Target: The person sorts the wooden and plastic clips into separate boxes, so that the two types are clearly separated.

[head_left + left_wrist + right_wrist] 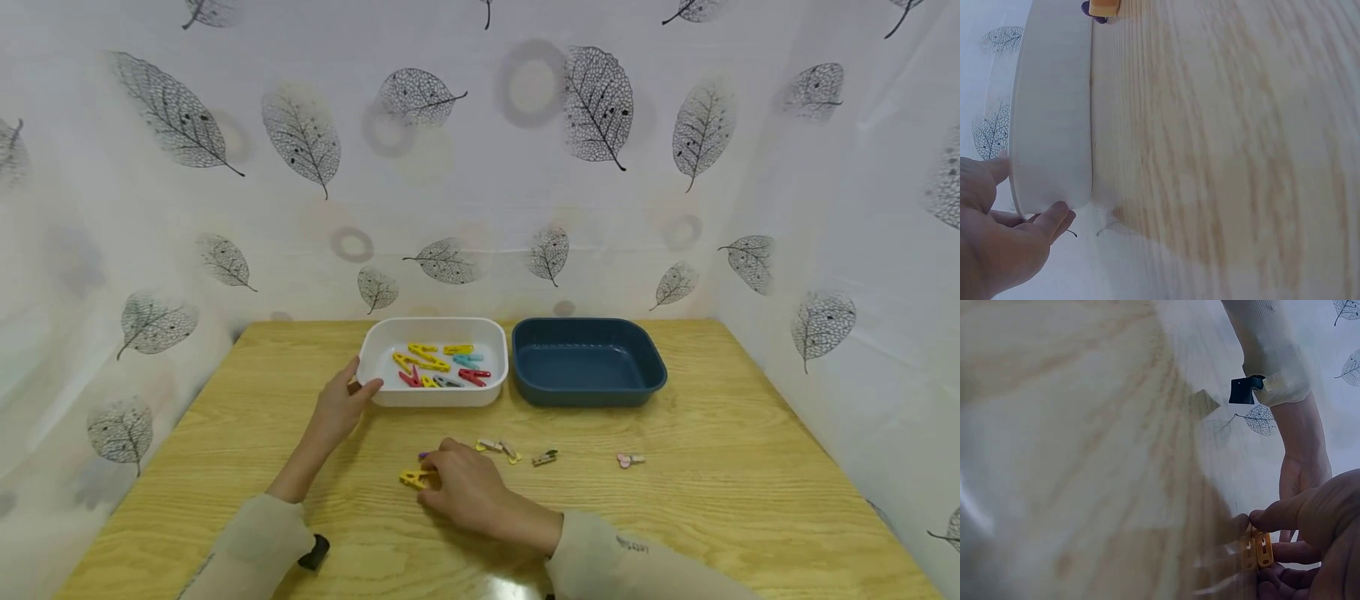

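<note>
My left hand (347, 402) grips the near left corner of a white plastic basin (442, 398), thumb at the rim and fingers against the outer wall (1054, 125). Inside the basin lie several clothespins: yellow (431, 363), red (474, 376), light blue (468, 359) and grey (447, 381). In front of it, my right hand (468, 492) pinches a yellow clothespin (412, 478) at the tabletop; the right wrist view shows this yellow clothespin (1264, 550) between thumb and fingers. A purple piece (423, 455) peeks out beside those fingers, mostly hidden.
A dark blue basin (588, 398) stands right of the white one. Small wooden clothespins with decorations lie on the table: two with yellow (491, 446), one with green (545, 458), one with pink (630, 460). A leaf-patterned curtain (480, 192) surrounds the wooden table (735, 500).
</note>
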Tool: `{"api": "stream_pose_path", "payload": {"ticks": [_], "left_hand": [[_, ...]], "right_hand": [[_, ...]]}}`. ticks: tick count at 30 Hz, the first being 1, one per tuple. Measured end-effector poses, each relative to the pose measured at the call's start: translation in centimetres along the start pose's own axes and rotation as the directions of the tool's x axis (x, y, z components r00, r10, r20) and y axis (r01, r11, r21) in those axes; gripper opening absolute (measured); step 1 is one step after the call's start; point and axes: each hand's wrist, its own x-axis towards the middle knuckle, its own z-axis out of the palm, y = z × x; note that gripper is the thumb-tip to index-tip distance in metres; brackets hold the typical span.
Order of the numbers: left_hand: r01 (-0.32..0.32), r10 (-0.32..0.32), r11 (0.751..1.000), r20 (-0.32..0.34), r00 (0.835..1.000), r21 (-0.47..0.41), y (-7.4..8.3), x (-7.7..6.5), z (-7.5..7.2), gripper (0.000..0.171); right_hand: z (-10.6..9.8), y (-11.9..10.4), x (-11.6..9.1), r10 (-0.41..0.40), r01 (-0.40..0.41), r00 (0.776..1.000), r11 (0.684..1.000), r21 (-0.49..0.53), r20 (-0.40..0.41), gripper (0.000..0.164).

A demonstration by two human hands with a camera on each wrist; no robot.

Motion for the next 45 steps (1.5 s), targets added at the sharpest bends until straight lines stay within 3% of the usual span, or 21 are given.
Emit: {"api": "stream_pose_path", "payload": {"ticks": [6,15,20,28,45], "left_hand": [[-0.002,0.002,1.0,-0.011,1.0,0.007,0.0,0.0,0.0,0.073],[0.016,-0.016,1.0,-0.005,1.0,0.019,0.0,0.0,0.0,0.073],[0.02,-0.02,1.0,0.0,1.0,0.013,0.0,-0.1,0.0,0.074],[-0.008,0.008,1.0,-0.009,1.0,0.022,-0.1,-0.1,0.0,0.073],[-0.002,0.003,0.999,-0.015,1.0,0.035,0.2,0.0,0.0,0.073]], "right_hand": [[-0.2,0.2,-0.2,-0.032,0.032,0.999,0.999,0.007,0.001,0.031],[-0.8,0.7,-0.5,-0.097,0.092,0.995,0.988,0.125,0.029,0.025],[-1.5,0.7,-0.8,-0.088,0.075,0.995,0.975,0.208,0.054,0.024],[-2.7,0.9,-1.1,-0.068,0.049,0.995,0.966,0.253,0.068,0.027],[-6.2,1.1,-0.4,-0.067,0.063,0.998,0.948,0.313,0.004,0.024]]}}
